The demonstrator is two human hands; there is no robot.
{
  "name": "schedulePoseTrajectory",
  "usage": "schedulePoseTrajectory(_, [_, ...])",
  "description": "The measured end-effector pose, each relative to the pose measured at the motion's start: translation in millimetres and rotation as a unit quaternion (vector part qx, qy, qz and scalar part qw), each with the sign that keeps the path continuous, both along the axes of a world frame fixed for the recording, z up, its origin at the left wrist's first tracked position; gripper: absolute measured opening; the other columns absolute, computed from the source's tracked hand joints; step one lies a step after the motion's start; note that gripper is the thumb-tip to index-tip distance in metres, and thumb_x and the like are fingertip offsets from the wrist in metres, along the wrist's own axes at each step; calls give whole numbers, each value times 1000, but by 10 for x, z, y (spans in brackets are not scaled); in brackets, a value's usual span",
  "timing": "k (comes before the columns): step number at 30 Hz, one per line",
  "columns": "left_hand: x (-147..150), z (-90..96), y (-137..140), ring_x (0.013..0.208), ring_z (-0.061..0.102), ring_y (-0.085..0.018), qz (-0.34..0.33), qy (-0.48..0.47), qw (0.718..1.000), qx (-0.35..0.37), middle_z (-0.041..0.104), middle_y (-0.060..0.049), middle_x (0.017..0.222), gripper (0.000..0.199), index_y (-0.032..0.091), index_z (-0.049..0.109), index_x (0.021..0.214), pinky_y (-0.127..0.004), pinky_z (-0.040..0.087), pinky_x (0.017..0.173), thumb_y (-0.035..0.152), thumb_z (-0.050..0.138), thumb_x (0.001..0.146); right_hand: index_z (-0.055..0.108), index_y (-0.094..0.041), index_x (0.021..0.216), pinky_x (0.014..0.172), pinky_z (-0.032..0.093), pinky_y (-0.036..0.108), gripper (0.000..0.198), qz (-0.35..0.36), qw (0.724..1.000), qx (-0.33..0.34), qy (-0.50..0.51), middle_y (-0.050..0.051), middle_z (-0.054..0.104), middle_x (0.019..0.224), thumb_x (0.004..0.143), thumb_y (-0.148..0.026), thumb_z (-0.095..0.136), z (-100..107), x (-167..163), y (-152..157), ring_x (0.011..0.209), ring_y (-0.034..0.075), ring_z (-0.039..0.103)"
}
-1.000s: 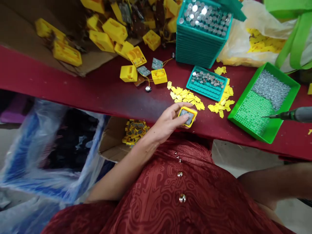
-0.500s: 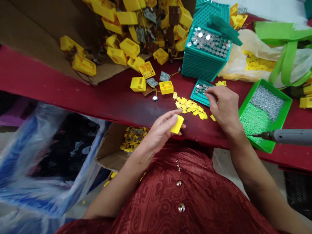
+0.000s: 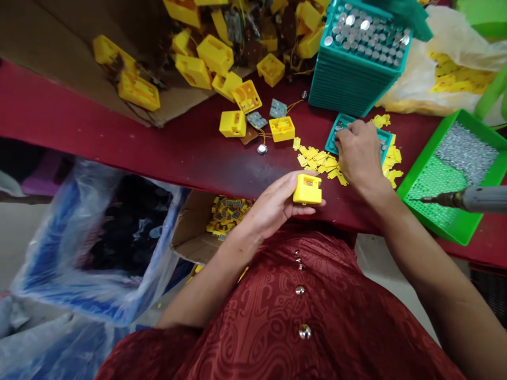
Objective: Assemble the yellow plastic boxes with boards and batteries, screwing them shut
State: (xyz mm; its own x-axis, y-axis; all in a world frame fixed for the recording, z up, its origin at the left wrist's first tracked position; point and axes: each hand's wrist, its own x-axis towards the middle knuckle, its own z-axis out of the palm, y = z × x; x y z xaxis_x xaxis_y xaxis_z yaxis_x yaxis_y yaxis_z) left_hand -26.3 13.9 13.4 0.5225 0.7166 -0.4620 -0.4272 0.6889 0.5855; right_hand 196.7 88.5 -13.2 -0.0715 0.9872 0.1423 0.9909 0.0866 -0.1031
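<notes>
My left hand [image 3: 279,203] grips a small yellow plastic case [image 3: 308,192] between thumb and fingers; the case's open compartment shows some metal inside. My right hand [image 3: 360,155] reaches over a small teal tray [image 3: 334,138] of silver button cells, fingers bent down into it. Whatever its fingertips pinch is hidden. Between the two hands lies a loose heap of flat yellow covers [image 3: 319,160]. Behind the tray rises a tall stack of teal trays [image 3: 354,79], its top one filled with button cells.
An electric screwdriver [image 3: 483,199] extends over a green bin [image 3: 439,219] of small screws on the right. Yellow cases with wired circuit boards spill from a cardboard box [image 3: 51,63]. Below the red table edge are a carton [image 3: 190,232] of yellow parts and a plastic-lined blue crate [image 3: 91,298].
My left hand has turned the yellow case so its open compartment faces me. My right hand has moved further over the small tray, its fingers bending down. The view has shifted slightly.
</notes>
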Motion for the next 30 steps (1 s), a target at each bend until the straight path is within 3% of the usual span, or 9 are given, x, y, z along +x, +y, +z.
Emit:
schedulePoseTrajectory(6, [75, 45, 12, 95, 83, -20, -22, -1, 1000, -12, 78, -5, 112, 47, 20, 79, 117, -25, 68, 79, 40, 99, 80, 76, -13, 104, 103, 55, 51, 43, 27, 999, -10, -18, 20, 70, 112, 103, -8, 33, 21, 95, -171, 109, 31, 61])
schedulePoseTrajectory(11, [153, 43, 15, 98, 80, -18, -24, 46, 999, 7, 74, -6, 116, 46, 20, 77, 121, -26, 67, 82, 33, 96, 82, 75, -13, 102, 103, 55, 54, 45, 30, 999, -31, -12, 23, 70, 117, 103, -8, 30, 8, 121, -207, 115, 34, 62])
schedulePoseTrajectory(17, [224, 18, 15, 102, 78, -20, 1, 83, 996, 10, 74, -8, 124, 48, 18, 73, 127, -25, 68, 77, 28, 93, 84, 80, -14, 106, 111, 55, 60, 31, -21, 994, -24, 107, 20, 76, 118, 104, -13, 49, 92, 199, -163, 119, 36, 69])
schedulePoseTrajectory(20, [252, -5, 13, 102, 78, -18, 11, 94, 995, 7, 75, -8, 122, 49, 18, 72, 129, -24, 67, 80, 25, 91, 85, 83, -17, 115, 110, 59, 54, 28, -33, 984, -5, 173, 14, 80, 120, 103, -15, 58, 215, 194, -241, 115, 31, 75])
schedulePoseTrajectory(22, [268, -27, 11, 103, 76, -17, 20, 102, 994, 19, 76, -8, 121, 51, 18, 71, 129, -25, 66, 85, 23, 91, 83, 85, -21, 113, 99, 65, 45, 25, -43, 958, -4, 285, 8, 82, 111, 100, -17, 64, 282, 149, -348, 100, 24, 78])
schedulePoseTrajectory(25, [283, -68, 5, 104, 75, -17, 32, 121, 991, 57, 76, -9, 128, 53, 17, 70, 129, -27, 65, 89, 24, 91, 80, 87, -23, 96, 73, 65, 34, 12, -66, 872, -36, 483, 2, 78, 83, 91, -20, 77, 343, 43, -533, 70, 16, 71])
schedulePoseTrajectory(28, [285, -107, 2, 106, 76, -19, 34, 151, 983, 99, 76, -11, 131, 53, 17, 67, 130, -28, 65, 91, 27, 88, 82, 85, -22, 86, 61, 60, 27, 2, -68, 806, -88, 582, 0, 74, 74, 86, -21, 83, 389, -62, -666, 61, 12, 66])
schedulePoseTrajectory(30, [282, -132, 4, 110, 76, -20, 32, 170, 977, 127, 76, -12, 134, 53, 18, 65, 132, -29, 64, 92, 28, 86, 85, 83, -20, 81, 59, 59, 24, 3, -66, 779, -113, 613, 0, 73, 72, 84, -20, 82, 431, -118, -714, 60, 10, 65])
